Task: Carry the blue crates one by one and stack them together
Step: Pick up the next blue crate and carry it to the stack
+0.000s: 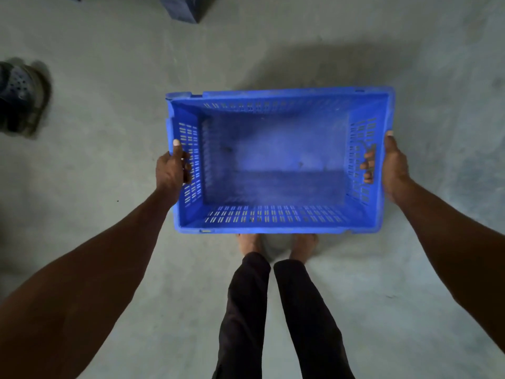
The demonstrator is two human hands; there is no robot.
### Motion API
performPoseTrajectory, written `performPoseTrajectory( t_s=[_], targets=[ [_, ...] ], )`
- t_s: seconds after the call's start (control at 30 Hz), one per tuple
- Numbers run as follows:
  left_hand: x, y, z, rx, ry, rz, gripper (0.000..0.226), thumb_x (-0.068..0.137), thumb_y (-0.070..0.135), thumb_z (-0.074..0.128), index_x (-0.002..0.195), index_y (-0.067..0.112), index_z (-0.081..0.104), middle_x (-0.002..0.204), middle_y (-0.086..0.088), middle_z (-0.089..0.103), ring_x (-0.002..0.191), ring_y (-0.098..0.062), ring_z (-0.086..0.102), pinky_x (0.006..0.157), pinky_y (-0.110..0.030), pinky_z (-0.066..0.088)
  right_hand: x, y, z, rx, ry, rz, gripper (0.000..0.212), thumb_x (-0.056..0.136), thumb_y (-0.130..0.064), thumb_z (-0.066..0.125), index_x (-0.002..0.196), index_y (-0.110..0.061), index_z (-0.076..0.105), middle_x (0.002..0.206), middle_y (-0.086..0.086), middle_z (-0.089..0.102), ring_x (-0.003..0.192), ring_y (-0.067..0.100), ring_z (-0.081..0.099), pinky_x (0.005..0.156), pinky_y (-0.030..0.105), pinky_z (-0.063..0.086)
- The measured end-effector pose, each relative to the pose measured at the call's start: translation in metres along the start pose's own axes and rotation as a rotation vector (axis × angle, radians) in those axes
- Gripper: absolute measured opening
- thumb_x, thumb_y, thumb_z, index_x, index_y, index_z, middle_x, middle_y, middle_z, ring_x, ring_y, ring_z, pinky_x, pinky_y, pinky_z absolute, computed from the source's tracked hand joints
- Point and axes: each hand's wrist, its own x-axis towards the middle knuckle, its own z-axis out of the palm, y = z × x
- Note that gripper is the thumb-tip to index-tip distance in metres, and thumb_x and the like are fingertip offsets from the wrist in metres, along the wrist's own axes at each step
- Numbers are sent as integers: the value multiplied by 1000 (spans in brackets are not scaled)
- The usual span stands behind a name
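Crate (276, 160) gripped between left hand (170, 170), right hand (393, 165); fingers (367, 165) through handles.

We see our own two bare forearms, no sleeves reaching them, ending in the bare left hand (172, 170) and bare right hand (393, 168) — no rings, watch or gloves. Below, our legs wear plain black, close-fitting cloth trousers (276, 318) — cuffs ending above bare feet (303, 244).
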Motion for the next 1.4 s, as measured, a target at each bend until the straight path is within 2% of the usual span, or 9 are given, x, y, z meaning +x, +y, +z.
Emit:
performPoseTrajectory(
  t_s=[0.33,0.57,0.7,0.77,0.83,0.9,1.0,1.13,1.4],
  targets=[
    [-68,67,-54,14,-80,-76,59,94,73,39,71,20,52,49,5,42,40,-17,36,41,-24,33,-94,-48,-39,23,22,-40,65,90,-77,36,67,-18,51,41,-5,36,31,12,25,36,17,24],
    [-216,179,-134,49,-160,66,56,100,66,37,77,18,52,57,2,42,39,-14,36,43,-25,35,-261,-120,-128,63,-62,-114,61,96,-70,33,78,-15,54,45,-5,36,32,10,25,37,17,25],
    [-313,241,-168,55,-86,175,59,99,67,37,75,17,56,52,2,47,38,-17,39,48,-29,35,-363,-154,-186,128,-51,-149,58,97,-67,33,78,-16,51,46,-5,35,32,9,24,37,16,23],
    [-354,265,-178,84,4,228,67,92,75,36,72,16,61,62,-15,60,49,-35,54,55,-37,42,-408,-164,-213,142,-32,-185,57,97,-65,33,77,-16,51,48,-3,36,32,9,24,37,16,22],
    [-388,283,-186,103,76,265,76,79,85,34,69,17,66,90,-30,68,81,-53,63,70,-56,51,-448,-169,-236,145,2,-220,55,98,-64,33,77,-16,52,52,-1,35,32,9,25,38,16,22],
    [-415,297,-191,108,77,314,79,74,88,33,67,17,67,98,-32,67,92,-56,62,82,-64,52,-480,-169,-259,177,30,-239,53,98,-62,34,78,-16,52,52,-1,35,32,9,25,37,16,22],
    [-446,321,-191,115,36,383,76,76,84,33,69,16,66,79,-27,65,73,-52,59,70,-57,49,-515,-164,-288,223,100,-265,51,97,-61,36,77,-17,52,52,-2,35,33,9,25,37,17,22],
    [-466,351,-181,132,-87,444,66,86,76,35,72,18,63,63,-5,53,49,-26,42,52,-32,36,-559,-148,-312,301,194,-286,49,95,-62,37,77,-18,51,55,-1,35,34,9,24,37,18,22],
    [-513,400,-130,239,-356,624,58,101,62,36,76,17,61,63,-3,51,48,-20,39,49,-26,32,-636,-58,-345,611,366,-206,52,95,-66,37,78,-19,49,58,-1,31,32,8,21,35,16,21]
  ],
)
